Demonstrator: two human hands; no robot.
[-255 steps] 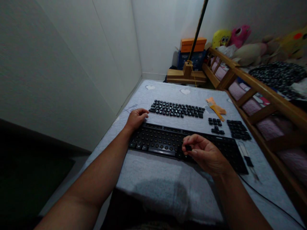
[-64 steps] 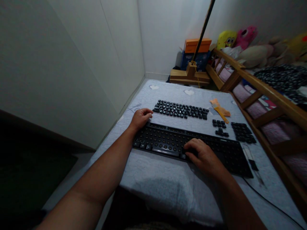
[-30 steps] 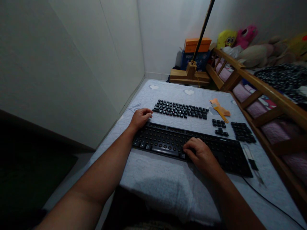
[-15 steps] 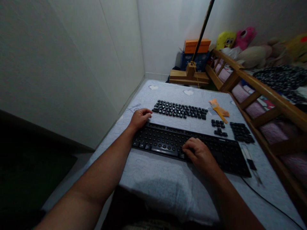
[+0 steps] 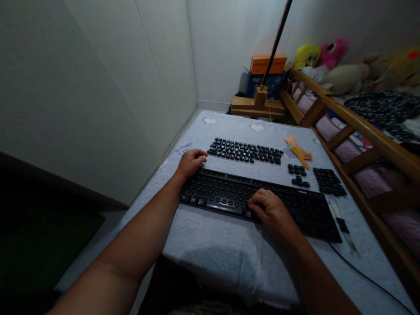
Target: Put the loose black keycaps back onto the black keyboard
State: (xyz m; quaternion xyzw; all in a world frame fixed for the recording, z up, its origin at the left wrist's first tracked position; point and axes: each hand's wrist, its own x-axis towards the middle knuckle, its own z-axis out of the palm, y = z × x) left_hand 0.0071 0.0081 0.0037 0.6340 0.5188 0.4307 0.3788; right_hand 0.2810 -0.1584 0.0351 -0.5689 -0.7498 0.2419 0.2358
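A black keyboard (image 5: 226, 190) lies at a slant across the cloth, most of its keycaps off and round key posts showing. The space bar (image 5: 224, 206) and a few bottom-row keycaps are on it. At its upper left corner rests my left hand (image 5: 192, 161), closed, thumb and fingertips together; what is between them, if anything, is too small to make out. My right hand (image 5: 268, 207) is over the bottom row, right of the space bar, fingers pinched down at a key spot their tips hide. Loose black keycaps (image 5: 244, 151) lie in rows beyond the keyboard.
Smaller keycap groups (image 5: 298, 170) and a number-pad block (image 5: 329, 181) lie at the right. A yellow-handled brush (image 5: 299, 156) rests on an orange cloth (image 5: 303, 151). A metal tool with a black middle (image 5: 343, 225) lies beside the keyboard's right end. A cable (image 5: 364, 271) trails right; a wooden bed rail (image 5: 367, 124) borders the table.
Both hands keep their places on the keyboard. The whole view shifts very slightly.
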